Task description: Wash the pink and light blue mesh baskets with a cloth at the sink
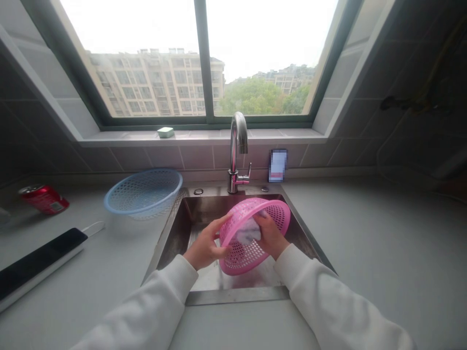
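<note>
A pink plastic basket [251, 260] with a perforated wall is held tilted over the sink [237, 295], its open side facing me. My left hand [207, 244] grips the basket's left rim, thumb toward me and fingers behind. Inside the basket, my right hand [271, 235] is closed on a white cloth [248, 231] pressed against the inner wall. The right fingertips are partly hidden by the cloth. Behind the basket rises the chrome faucet [237, 141]; I cannot make out any water coming from it.
Left of the sink stands a blue perforated basket [124, 212]. Farther left are a tipped red can [45, 199] and a long black-and-white device [44, 262]. A phone [278, 165] leans on the back wall. A pale green block [165, 132] sits on the windowsill.
</note>
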Demonstrator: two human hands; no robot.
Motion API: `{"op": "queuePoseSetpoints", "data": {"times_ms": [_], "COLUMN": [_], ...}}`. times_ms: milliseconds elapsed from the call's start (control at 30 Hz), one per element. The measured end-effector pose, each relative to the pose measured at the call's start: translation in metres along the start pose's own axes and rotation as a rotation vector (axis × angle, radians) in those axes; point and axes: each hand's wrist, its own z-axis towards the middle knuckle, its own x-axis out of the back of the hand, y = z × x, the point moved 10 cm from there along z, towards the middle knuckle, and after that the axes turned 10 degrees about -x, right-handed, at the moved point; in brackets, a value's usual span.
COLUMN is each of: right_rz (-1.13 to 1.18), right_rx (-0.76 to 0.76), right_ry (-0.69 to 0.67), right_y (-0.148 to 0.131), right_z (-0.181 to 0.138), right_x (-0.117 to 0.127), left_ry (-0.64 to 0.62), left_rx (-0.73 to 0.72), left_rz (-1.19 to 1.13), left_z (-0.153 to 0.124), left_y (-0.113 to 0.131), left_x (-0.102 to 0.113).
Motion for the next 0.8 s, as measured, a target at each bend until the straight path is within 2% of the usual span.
{"op": "queuePoseSetpoints", "data": {"times_ms": [100,200,300,367,500,567,633,700,767,800], "right_rz": [-0.002,-0.292,-0.538,-0.489,-0.083,-0.001,-0.081,-0.284,-0.451,-0.461], "right_rx": [-0.022,-0.049,-0.014,-0.007,-0.010,-0.019,-0.032,-0.045,-0.054,-0.051], "right_ry": [-0.059,-0.178,-0.164,-0.122,-0.003,-0.004,-0.066,-0.130,-0.142,-0.129], "right_y": [0.004,0.016,0.017,0.011,0.000,0.002,0.007,0.014,0.017,0.015], "right_z": [-0.001,-0.007,-0.010,-0.007,0.002,0.003,0.001,-0.002,-0.004,-0.004], "right_x": [-0.008,-0.028,-0.031,-0.023,0.000,0.000,-0.010,-0.021,-0.024,-0.022], "left_ry": [0.005,0.016,-0.001,-0.013,-0.052,-0.040,0.003,0.029,0.020,0.012], "left_rx": [-0.006,-0.012,-0.016,-0.018,0.014,0.023,0.002,-0.014,-0.006,0.000], "left_rz": [-0.018,-0.027,-0.035,-0.044,-0.006,0.009,-0.014,-0.042,-0.044,-0.039], "left_z": [0.001,0.000,-0.002,-0.003,-0.004,-0.004,-0.003,-0.002,-0.003,-0.003], "left_y": [0.000,-0.001,-0.003,-0.004,-0.008,-0.008,-0.006,-0.004,-0.005,-0.005], "left_x": [-0.003,-0.003,-0.003,-0.002,-0.005,-0.007,-0.005,-0.004,-0.004,-0.004]}}
